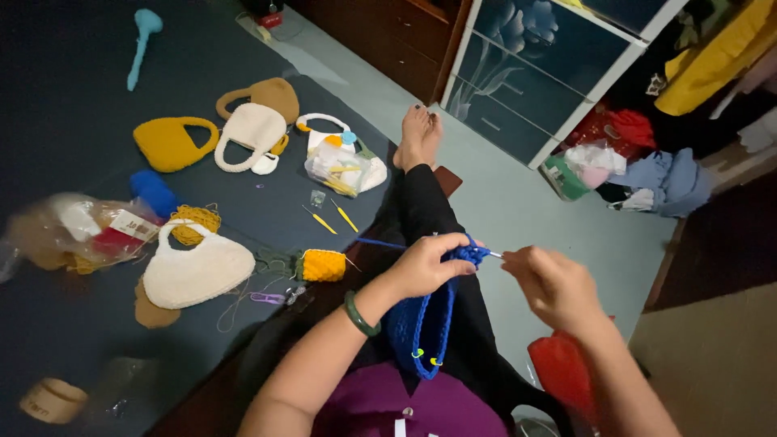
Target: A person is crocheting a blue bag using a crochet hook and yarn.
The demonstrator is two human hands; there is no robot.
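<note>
Both hands meet mid-frame over my lap: my left hand [425, 265] is pinched on the top edge of the blue crochet piece [421, 324], my right hand [554, 283] closed around the crochet hook [494, 254]. Left of me, a cream bag [198, 271] and yellow yarn piece [324, 265] crowd the dark mat [65, 121]; pale floor [518, 210] lies open at upper right.

The left hand [422, 265] is held curled, fingers pinched toward three o'clock, forearm extended from seven o'clock. The right hand [553, 285] is closed just beside it, forearm angled from five o'clock.
</note>
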